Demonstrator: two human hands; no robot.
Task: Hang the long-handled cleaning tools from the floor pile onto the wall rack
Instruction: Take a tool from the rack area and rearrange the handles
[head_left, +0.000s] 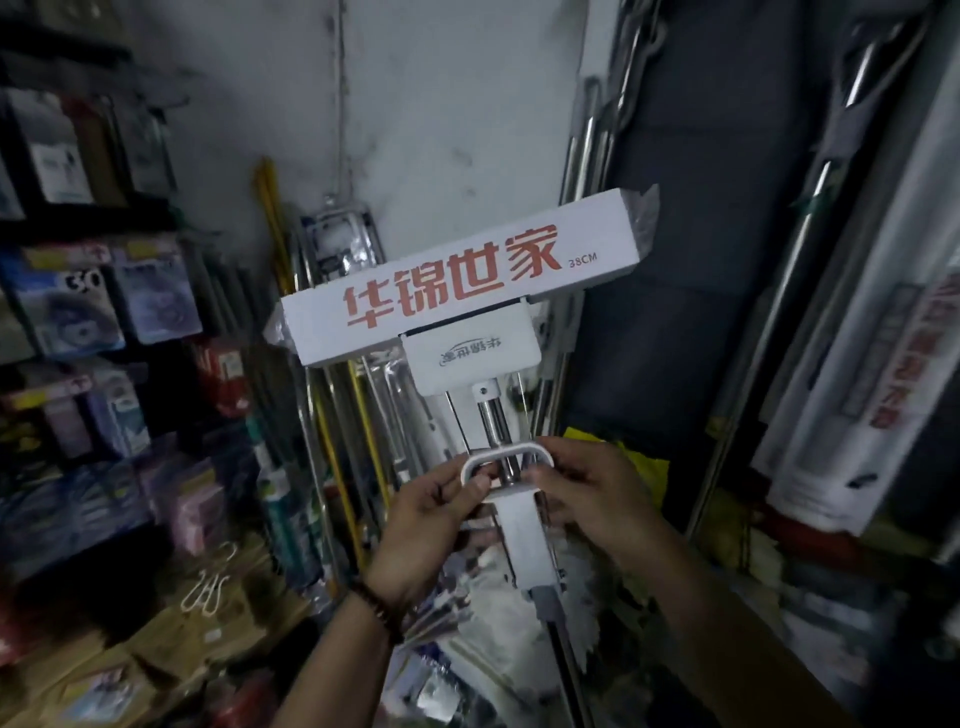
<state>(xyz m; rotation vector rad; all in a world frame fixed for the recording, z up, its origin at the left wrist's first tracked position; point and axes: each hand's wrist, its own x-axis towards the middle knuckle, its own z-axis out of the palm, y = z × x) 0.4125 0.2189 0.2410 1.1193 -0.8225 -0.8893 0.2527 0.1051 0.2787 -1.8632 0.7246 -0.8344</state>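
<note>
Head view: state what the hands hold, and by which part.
Both hold the boxed mop by its white pull handle: left hand one end, right hand the other.

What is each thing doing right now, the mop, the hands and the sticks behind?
Mop, held upright, head on top.
Mop head, inside a white box, tilted.
White loop handle, gripped at both ends.
Left hand, pinches the loop's left end.
Right hand, grips the loop's right end.
Yellow poles, leaning against the wall.
</note>
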